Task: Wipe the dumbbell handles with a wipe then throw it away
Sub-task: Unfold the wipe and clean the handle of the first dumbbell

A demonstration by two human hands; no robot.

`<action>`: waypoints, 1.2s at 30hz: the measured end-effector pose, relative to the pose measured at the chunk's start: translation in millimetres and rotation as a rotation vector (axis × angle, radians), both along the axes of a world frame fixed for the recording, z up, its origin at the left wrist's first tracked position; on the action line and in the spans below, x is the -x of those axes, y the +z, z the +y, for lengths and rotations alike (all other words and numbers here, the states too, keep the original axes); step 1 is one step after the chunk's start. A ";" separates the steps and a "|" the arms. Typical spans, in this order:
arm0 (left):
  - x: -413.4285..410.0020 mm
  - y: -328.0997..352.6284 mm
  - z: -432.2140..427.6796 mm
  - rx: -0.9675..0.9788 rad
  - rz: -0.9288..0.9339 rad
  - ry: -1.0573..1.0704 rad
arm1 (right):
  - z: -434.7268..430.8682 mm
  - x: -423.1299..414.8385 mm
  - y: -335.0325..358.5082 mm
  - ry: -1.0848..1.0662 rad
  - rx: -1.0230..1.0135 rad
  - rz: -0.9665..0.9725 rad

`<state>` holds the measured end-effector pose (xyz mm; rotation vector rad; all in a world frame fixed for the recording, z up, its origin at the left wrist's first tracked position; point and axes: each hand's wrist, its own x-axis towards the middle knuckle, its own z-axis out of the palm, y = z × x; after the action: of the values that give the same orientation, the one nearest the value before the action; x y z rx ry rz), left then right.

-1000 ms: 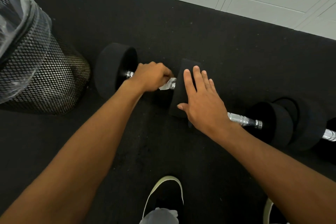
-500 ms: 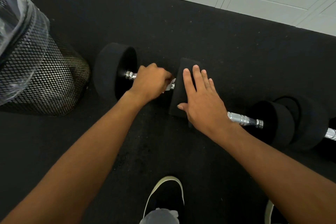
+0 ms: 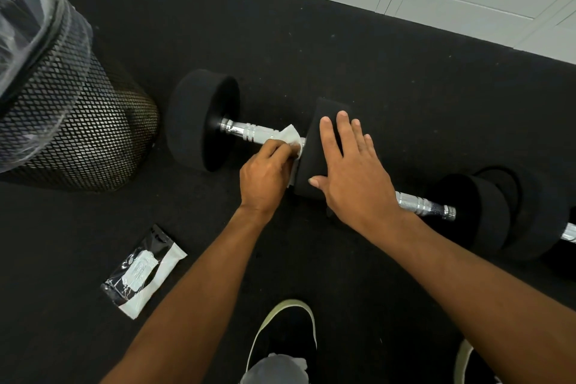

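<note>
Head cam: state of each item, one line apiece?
left hand: pinching the wipe against the bar
wipe: crumpled, on the near dumbbell handle
near dumbbell handle: mostly bare
right hand: flat on the dumbbell's head, open
wipe packet: lying on the floor
mesh bin: upright, bag-lined

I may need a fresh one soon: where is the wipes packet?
The wipes packet lies on the black floor at lower left of the head view, below the mesh bin and left of the left forearm.

White wipe is crumpled against the chrome handle of the black dumbbell, right of the mesh bin.
</note>
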<state>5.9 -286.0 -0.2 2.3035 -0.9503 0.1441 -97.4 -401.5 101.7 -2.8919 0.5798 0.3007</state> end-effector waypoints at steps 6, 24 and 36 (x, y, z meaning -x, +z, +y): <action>3.3 -5.4 -0.7 0.196 0.203 0.135 | -0.8 -1.8 -0.8 -0.003 0.010 0.004; -44.0 42.1 -38.6 -0.300 0.101 -0.073 | -2.2 -1.6 1.1 0.005 -0.023 0.002; -54.4 42.9 -4.7 -0.348 0.132 -0.254 | -3.0 0.1 -0.7 0.000 -0.029 -0.006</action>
<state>60.3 -290.6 42.6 2.4357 -1.2676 -0.2984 -97.5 -404.5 101.1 -2.8645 0.5696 0.2972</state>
